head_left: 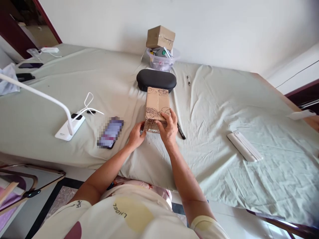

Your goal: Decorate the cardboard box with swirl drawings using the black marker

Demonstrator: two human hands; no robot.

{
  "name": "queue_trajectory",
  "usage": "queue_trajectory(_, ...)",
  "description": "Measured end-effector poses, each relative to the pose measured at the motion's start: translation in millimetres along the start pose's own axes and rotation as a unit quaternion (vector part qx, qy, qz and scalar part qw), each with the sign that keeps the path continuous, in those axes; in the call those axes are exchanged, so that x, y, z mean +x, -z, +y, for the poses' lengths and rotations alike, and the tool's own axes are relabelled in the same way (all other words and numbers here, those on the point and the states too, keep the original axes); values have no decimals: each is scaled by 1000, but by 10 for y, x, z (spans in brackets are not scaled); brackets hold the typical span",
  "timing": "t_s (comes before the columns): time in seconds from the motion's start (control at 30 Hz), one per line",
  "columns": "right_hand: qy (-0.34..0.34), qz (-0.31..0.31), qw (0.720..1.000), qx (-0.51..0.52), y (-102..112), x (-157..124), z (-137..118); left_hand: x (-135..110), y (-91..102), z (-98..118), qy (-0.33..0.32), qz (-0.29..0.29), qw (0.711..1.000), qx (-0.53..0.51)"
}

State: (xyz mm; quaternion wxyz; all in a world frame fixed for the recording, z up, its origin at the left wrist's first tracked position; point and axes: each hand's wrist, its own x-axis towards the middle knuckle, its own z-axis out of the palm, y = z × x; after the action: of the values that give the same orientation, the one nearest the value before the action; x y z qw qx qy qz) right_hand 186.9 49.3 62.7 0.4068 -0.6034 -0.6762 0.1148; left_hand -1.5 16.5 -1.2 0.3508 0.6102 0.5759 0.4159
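Your right hand (168,128) grips the scribbled box (152,101), left hand (136,136) at its left side, grip unclear, black case (156,79) behind it.

front box (157,102): brown, black scribbles | case (156,79): black | cloth (211,99): pale green | tub (160,64): lilac

- A big table (265,83) has a pale green, wrinkly cloth (211,103) over it.
- By the back edge, near the middle, sits a see-through tub (163,64).
- A black case (156,78) lies just in front of it.
- A small scribbled brown box (158,103) is nearer the front edge. I can't tell if it touches the cloth.
- A black marker (181,131) lies beside it, and a pen (188,80) lies farther back.
- Toward the left edge are a phone (109,132) and a white lamp base (62,133).
- A dark phone (30,65) lies near the back left corner.
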Motion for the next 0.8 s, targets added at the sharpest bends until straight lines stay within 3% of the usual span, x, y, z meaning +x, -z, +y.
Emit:
queue_trajectory(0.2,-13,17,1000,2,-69,-21,22,2,48,54,22,-37,999,2)
queue_trajectory(0.33,-2,21,1000,-5,-80,-32,22,-120,275,221,44,-77,996,14)
queue_trajectory(0.4,-3,13,1000,5,-92,-36,20,-123,436,346,43,-72,996,26)
queue_trajectory(0.5,-12,10,1000,22,-116,-40,16,59,582,529,-3,-30,999,23)
queue_trajectory(0.67,2,21,999,40,-131,-65,26,506,364,595,-97,-10,995,-18)
queue_trajectory(0.8,-9,28,998,61,-138,-108,79,540,109,413,-150,1,989,-13)
